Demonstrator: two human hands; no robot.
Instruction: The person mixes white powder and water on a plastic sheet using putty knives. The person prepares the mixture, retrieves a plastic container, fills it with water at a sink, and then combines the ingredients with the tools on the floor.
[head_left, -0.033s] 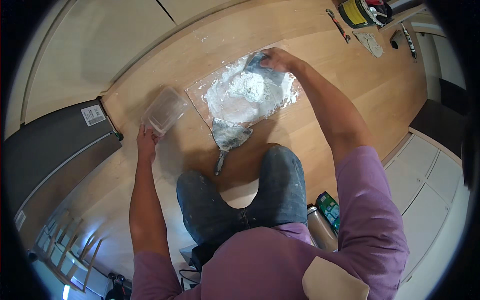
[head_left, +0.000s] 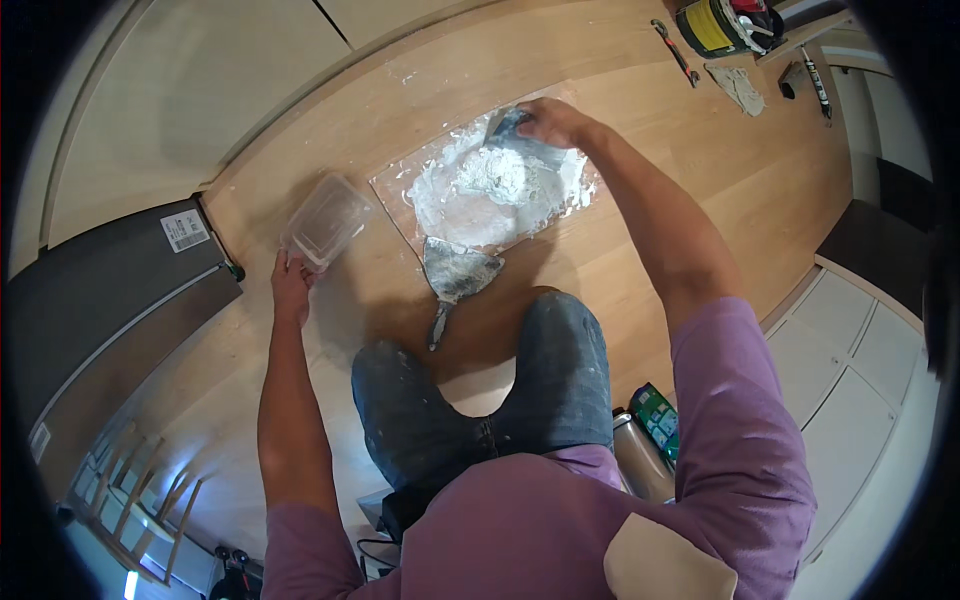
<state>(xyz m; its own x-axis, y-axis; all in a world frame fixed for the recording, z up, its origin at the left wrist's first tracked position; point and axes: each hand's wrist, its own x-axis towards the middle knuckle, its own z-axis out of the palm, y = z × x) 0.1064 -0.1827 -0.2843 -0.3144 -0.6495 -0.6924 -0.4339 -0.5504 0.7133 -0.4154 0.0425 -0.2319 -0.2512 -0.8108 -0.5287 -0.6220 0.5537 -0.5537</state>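
Observation:
My left hand grips the near end of a clear plastic container, left of the board. My right hand is closed on a metal spreader at the far right of a board smeared with white paste. A thick mound of the white paste lies just below that tool. A wide scraper, coated with dried paste, lies at the board's near edge, its handle toward my knees.
Cabinet doors border the far left, beside a dark appliance. A bucket of tools, a wrench, a rag and a tube sit at upper right. A steel bin stands by my right leg; wooden chair legs show at lower left.

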